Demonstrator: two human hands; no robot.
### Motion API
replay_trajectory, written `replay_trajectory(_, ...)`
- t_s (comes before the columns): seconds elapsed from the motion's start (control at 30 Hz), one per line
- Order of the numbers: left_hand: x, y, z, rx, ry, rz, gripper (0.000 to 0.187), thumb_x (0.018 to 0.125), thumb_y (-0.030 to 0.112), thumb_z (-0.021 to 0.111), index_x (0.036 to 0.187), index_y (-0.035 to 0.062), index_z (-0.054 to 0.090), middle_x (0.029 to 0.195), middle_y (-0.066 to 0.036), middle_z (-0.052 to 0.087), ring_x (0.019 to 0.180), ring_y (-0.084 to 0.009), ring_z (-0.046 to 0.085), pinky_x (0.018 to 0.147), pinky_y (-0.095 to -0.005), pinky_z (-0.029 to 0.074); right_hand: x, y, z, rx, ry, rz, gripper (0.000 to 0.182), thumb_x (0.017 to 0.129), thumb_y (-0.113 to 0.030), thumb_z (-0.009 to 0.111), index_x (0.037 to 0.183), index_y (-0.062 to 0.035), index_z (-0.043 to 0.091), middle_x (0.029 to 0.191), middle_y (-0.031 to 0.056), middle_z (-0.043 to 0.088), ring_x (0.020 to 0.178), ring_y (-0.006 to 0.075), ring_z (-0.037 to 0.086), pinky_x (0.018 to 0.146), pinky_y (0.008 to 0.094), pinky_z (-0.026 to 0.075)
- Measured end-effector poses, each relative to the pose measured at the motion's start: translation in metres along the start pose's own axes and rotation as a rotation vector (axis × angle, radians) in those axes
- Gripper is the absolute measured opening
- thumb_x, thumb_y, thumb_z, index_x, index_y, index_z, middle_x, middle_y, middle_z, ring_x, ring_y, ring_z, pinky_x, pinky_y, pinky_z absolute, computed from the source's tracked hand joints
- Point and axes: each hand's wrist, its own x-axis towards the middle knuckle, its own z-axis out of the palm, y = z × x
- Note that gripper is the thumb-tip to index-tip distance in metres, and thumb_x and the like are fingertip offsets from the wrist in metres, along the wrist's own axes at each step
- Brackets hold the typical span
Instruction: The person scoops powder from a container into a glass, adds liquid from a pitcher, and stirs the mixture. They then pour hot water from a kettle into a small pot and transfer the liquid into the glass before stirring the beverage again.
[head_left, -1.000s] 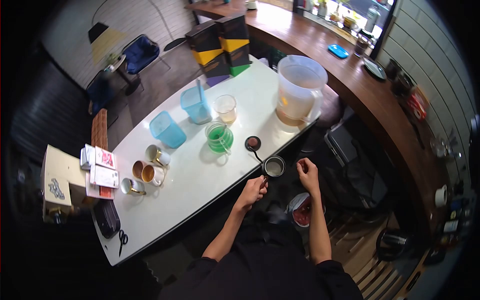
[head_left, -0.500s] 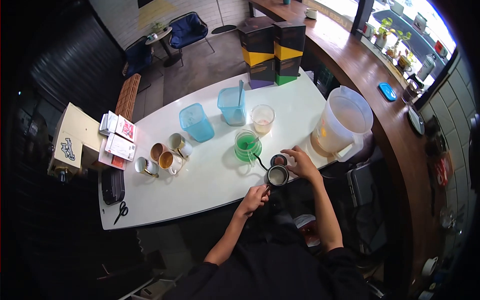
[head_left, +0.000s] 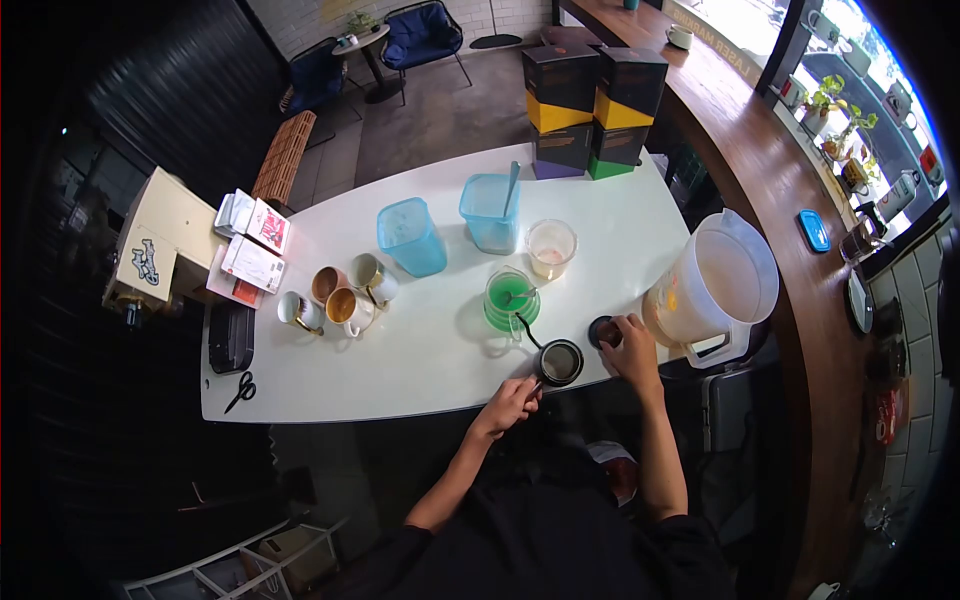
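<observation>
Right hand [head_left: 633,343] has shifted from beside the small metal pot to the dark round lid, now lying farther right on the white desk.

Head view: left hand [head_left: 512,400] grips the handle of the small metal pot [head_left: 560,362] at the near edge of the desk [head_left: 400,370], fingers curled shut around it. Right-hand fingers rest on the dark round lid [head_left: 603,331], just beside the pot and close to the large clear pitcher [head_left: 715,290]; whether they pinch it cannot be told. A green glass mug [head_left: 511,301] with a spoon stands just behind the pot. Farther back sit two blue containers [head_left: 411,236], a clear cup [head_left: 551,249] and stacked boxes [head_left: 590,110]; four metal mugs [head_left: 338,298] cluster at left.
</observation>
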Motion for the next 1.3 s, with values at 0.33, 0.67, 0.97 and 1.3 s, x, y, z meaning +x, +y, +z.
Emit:
replay_trajectory(0.33, 0.032, 0.003, 0.016, -0.039, -0.091, -0.007, 0.04, 0.106, 0.04, 0.042, 0.091, 0.006, 0.057, 0.069, 0.005, 0.045, 0.057, -0.0013, 0.036, 0.048, -0.0173, 0.027, -0.029, -0.025, -0.053, 0.088, 0.12, 0.181, 0.029, 0.069, -0.014, 0.085, 0.09, -0.0033, 0.069, 0.066, 0.0101, 0.06, 0.057, 0.0254, 0.058, 0.056, 0.0374, 0.046)
replay_trajectory(0.67, 0.061, 0.015, 0.035, -0.087, -0.122, -0.016, 0.04, 0.107, 0.042, 0.041, 0.093, 0.0066, 0.055, 0.068, 0.006, 0.043, 0.053, -0.0012, 0.03, 0.046, -0.0183, 0.025, -0.007, -0.039, -0.049, 0.231, 0.064, 0.102, 0.033, 0.068, -0.012, 0.087, 0.094, -0.0022, 0.068, 0.065, 0.009, 0.057, 0.058, 0.0241, 0.057, 0.056, 0.0371, 0.045)
replay_trajectory(0.97, 0.081, 0.029, 0.049, -0.148, -0.098, -0.063, 0.041, 0.106, 0.044, 0.042, 0.095, 0.0065, 0.055, 0.07, 0.006, 0.044, 0.051, -0.0019, 0.031, 0.045, -0.0191, 0.025, 0.015, -0.029, -0.035, 0.203, 0.102, 0.076, 0.032, 0.068, -0.011, 0.086, 0.092, -0.0031, 0.067, 0.066, 0.0091, 0.056, 0.058, 0.0255, 0.056, 0.056, 0.0377, 0.045)
replay_trajectory(1.3, 0.102, 0.028, 0.05, -0.218, -0.148, -0.033, 0.042, 0.107, 0.044, 0.04, 0.096, 0.0059, 0.054, 0.07, 0.005, 0.044, 0.052, -0.0023, 0.031, 0.045, -0.0191, 0.025, 0.026, -0.022, -0.019, 0.122, 0.14, 0.109, 0.032, 0.069, -0.013, 0.086, 0.092, -0.0032, 0.065, 0.071, 0.0103, 0.058, 0.062, 0.0285, 0.058, 0.057, 0.0398, 0.045)
